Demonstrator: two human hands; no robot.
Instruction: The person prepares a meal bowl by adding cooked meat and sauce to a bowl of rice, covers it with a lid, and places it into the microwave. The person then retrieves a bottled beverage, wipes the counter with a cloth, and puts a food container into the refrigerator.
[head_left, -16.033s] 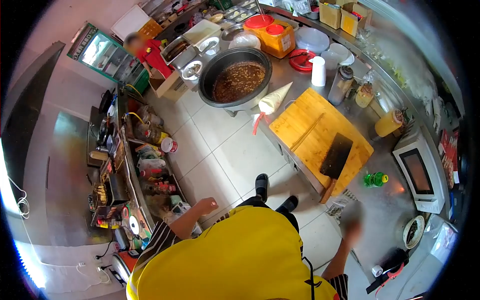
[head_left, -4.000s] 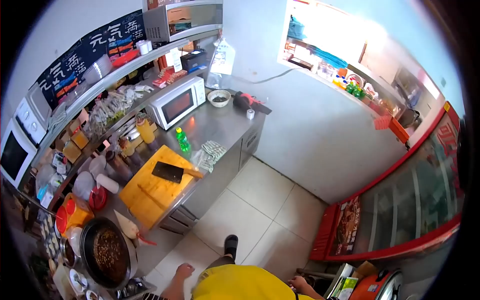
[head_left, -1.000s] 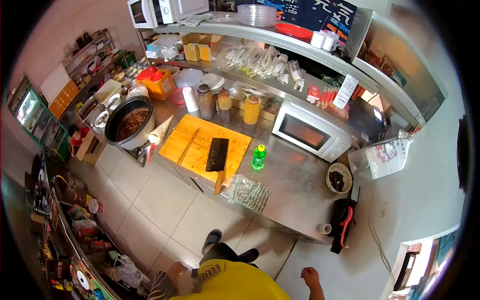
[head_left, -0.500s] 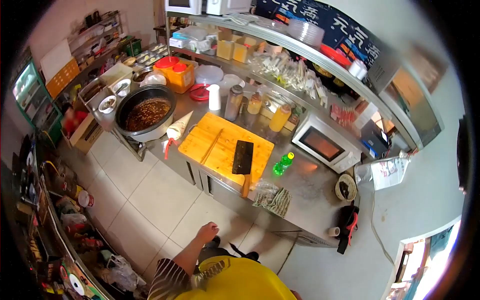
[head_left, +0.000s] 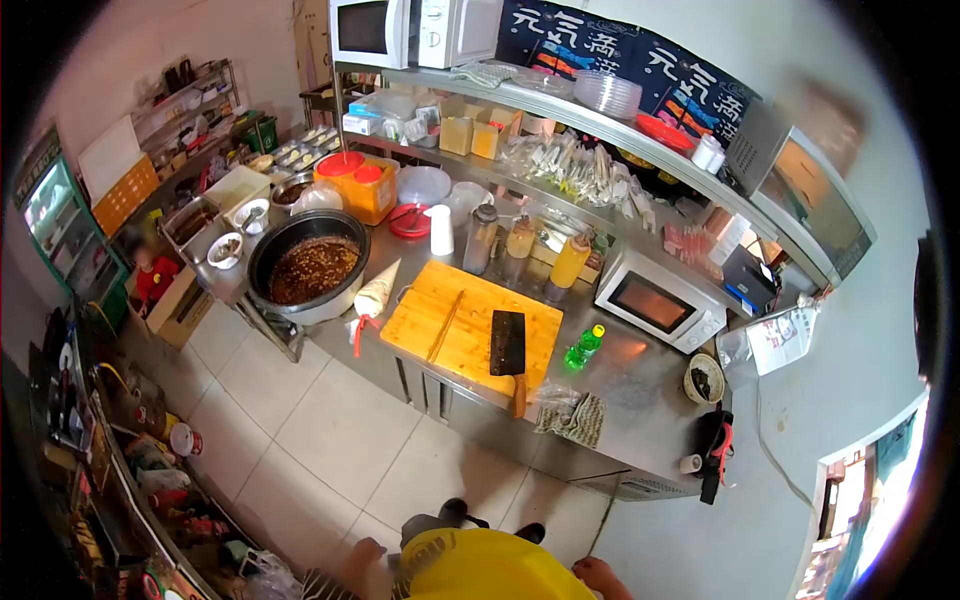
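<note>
My left hand (head_left: 364, 560) hangs low at my side, left of my yellow apron (head_left: 500, 565), and is smeared by motion. On the other side of the apron, my right hand (head_left: 597, 577) shows partly at the bottom edge; its finger position is unclear. Both hands are well away from the counter, and I make out nothing held. In front of me, a wooden cutting board (head_left: 410, 330) lies on the steel counter (head_left: 640, 410). A cleaver (head_left: 508, 345) rests on it, handle over the near edge, beside a pair of chopsticks (head_left: 446, 325).
Left on the counter stands a large pot (head_left: 258, 270) of brown sauce. Squeeze bottles (head_left: 570, 265), a green bottle (head_left: 584, 347), a folded cloth (head_left: 575, 420) and a microwave (head_left: 648, 300) surround the board. Another person (head_left: 153, 275) is at far left. Cluttered shelving (head_left: 165, 490) lines the left.
My left hand has dropped down and left toward my side. My right hand has come more into view at the bottom. The view has shifted; counter items look unmoved.
</note>
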